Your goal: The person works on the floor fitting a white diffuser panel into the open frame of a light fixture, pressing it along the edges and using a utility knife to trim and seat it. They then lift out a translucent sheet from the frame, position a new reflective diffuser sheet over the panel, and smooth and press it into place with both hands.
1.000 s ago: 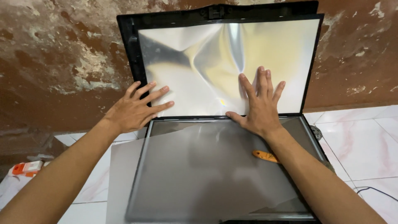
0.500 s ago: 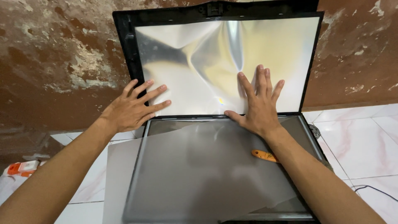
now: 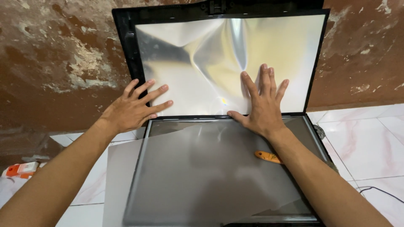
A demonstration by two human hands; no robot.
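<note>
While both arms reach forward from the bottom of the head view, the scene runs left to right like this. At far left, a small orange and white object (image 3: 20, 170) lies on the white tiled floor (image 3: 370, 143), well apart from the work. Next comes the left hand (image 3: 132, 109), open and flat with fingers spread, grasping nothing. It rests at the lower left corner of an upright black frame (image 3: 126, 50), seemingly steadying it against the stained brown wall (image 3: 54, 63) behind.

Inside that frame is a shiny silver sheet (image 3: 202, 54), rippled and creased, reflecting pale yellow and grey light. The right hand (image 3: 261, 107), also open with fingers spread, presses flat on the sheet's lower right part, apparently smoothing it or keeping it in place.

Below both hands a flat screen panel (image 3: 210, 168) lies on the floor, dull grey with a thin metal edge. A loose translucent grey sheet (image 3: 120, 180) lies skewed across it, overhanging its left edge. A small orange tool (image 3: 267, 157) rests on the panel, just beside the right forearm.
</note>
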